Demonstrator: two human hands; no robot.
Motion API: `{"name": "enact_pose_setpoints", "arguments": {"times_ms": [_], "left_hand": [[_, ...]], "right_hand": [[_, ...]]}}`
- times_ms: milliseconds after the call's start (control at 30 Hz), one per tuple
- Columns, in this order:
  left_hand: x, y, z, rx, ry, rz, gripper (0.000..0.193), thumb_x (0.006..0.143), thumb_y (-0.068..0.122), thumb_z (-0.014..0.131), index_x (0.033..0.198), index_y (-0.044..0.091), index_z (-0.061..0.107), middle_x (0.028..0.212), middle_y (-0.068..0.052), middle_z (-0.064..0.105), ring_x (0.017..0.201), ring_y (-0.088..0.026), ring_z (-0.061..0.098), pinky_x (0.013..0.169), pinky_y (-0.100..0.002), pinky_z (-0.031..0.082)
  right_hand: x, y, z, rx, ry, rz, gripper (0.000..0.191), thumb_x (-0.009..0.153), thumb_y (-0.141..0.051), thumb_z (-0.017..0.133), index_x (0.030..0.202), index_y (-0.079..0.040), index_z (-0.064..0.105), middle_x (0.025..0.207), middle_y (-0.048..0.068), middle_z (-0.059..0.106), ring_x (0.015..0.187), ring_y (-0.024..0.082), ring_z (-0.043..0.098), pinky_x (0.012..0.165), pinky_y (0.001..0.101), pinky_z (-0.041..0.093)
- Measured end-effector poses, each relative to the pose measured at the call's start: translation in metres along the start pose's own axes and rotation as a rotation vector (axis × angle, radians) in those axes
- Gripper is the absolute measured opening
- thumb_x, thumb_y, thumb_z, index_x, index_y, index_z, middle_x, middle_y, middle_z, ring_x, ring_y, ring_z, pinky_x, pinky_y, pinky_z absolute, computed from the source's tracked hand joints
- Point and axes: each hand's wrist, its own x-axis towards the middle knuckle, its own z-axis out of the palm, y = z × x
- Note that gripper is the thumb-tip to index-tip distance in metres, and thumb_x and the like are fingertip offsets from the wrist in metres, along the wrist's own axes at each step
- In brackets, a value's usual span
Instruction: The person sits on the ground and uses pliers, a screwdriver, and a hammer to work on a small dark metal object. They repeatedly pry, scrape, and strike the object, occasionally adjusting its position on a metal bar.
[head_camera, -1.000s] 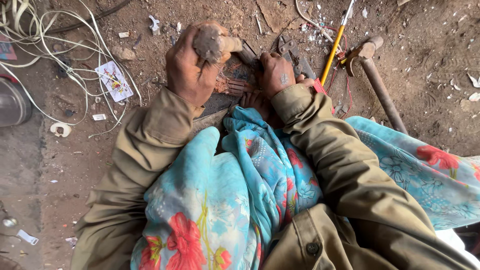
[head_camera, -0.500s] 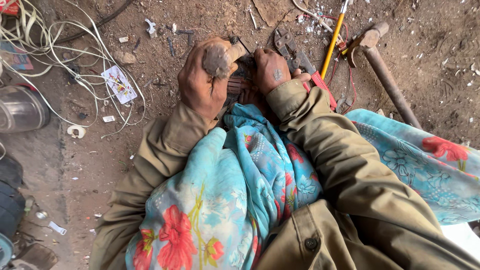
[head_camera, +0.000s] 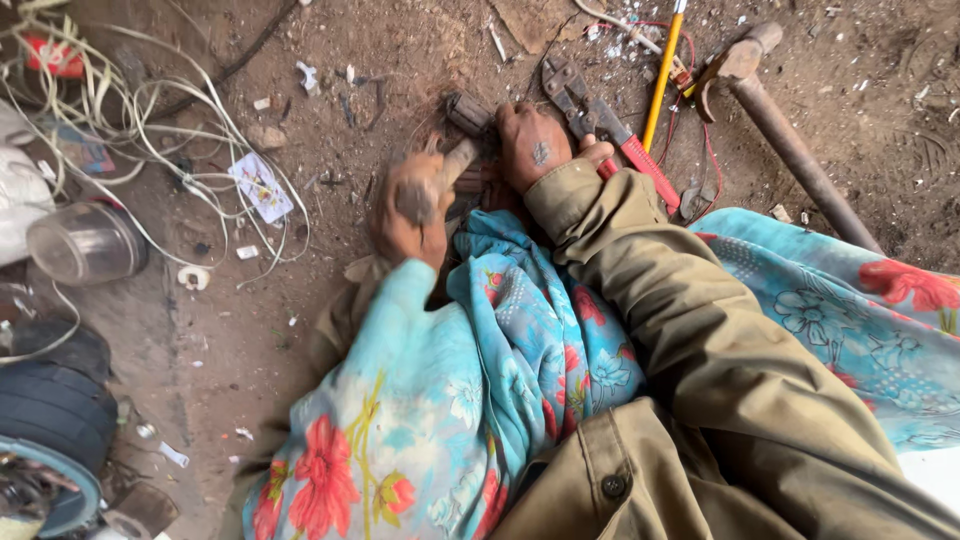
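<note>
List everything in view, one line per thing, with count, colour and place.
Hammer: one, wooden handle, blurred, in the left hand.
Metal part: one, dark and rusty, on the ground under the right hand.
Pliers: one, red handles, right of the right hand.
Screwdriver: one, yellow, upper right.
Big hammer: one, rusty, far right.
Wires: a tangle, pale, upper left.
Jar: one, clear plastic, left edge.
Card: one, white, among the wires.
Tyre: one, black, lower left.
Cloth: one, turquoise with red flowers, over the lap.
Sleeves: two, khaki.
Left hand: gripping the hammer.
Right hand: pressing on the metal part.
</note>
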Motion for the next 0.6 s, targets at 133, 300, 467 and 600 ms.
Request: {"name": "enact_pose_setpoints", "arguments": {"times_ms": [133,300,467,600], "left_hand": [[-0.006,-0.006,0.0,-0.061,0.055,0.024,0.027,0.101,0.012,0.071,0.125,0.003,0.061,0.124,-0.016,0.068,0.119,-0.034,0.07,0.103,-0.041,0.057],[0.003,-0.011,-0.009,-0.124,0.067,0.06,0.027,0.102,0.012,0.071,0.125,0.002,0.061,0.125,-0.016,0.068,0.119,-0.034,0.07,0.102,-0.04,0.058],[0.017,-0.007,-0.016,-0.151,0.047,0.097,0.027,0.103,0.012,0.071,0.125,0.002,0.06,0.125,-0.015,0.067,0.119,-0.033,0.071,0.101,-0.039,0.059],[0.031,-0.006,-0.019,-0.149,0.016,0.125,0.027,0.104,0.013,0.071,0.125,0.002,0.06,0.125,-0.015,0.067,0.119,-0.032,0.072,0.1,-0.039,0.06]], "right_hand": [[0.001,-0.001,-0.006,0.028,-0.029,0.033,0.039,0.072,-0.014,0.078,0.105,0.001,0.062,0.104,0.029,0.065,0.092,0.048,0.067,0.077,0.0526,0.055],[0.001,0.002,-0.008,0.049,-0.002,0.019,0.028,0.078,-0.007,0.072,0.104,0.001,0.066,0.104,0.029,0.066,0.094,0.048,0.067,0.081,0.0518,0.055],[0.003,0.006,-0.007,0.047,0.011,0.04,0.023,0.078,-0.003,0.069,0.1,0.002,0.068,0.103,0.029,0.067,0.094,0.048,0.068,0.082,0.0518,0.055],[0.005,0.003,-0.009,0.028,-0.011,0.059,0.022,0.08,-0.004,0.069,0.102,0.002,0.068,0.103,0.028,0.067,0.093,0.048,0.068,0.081,0.052,0.055]]}}
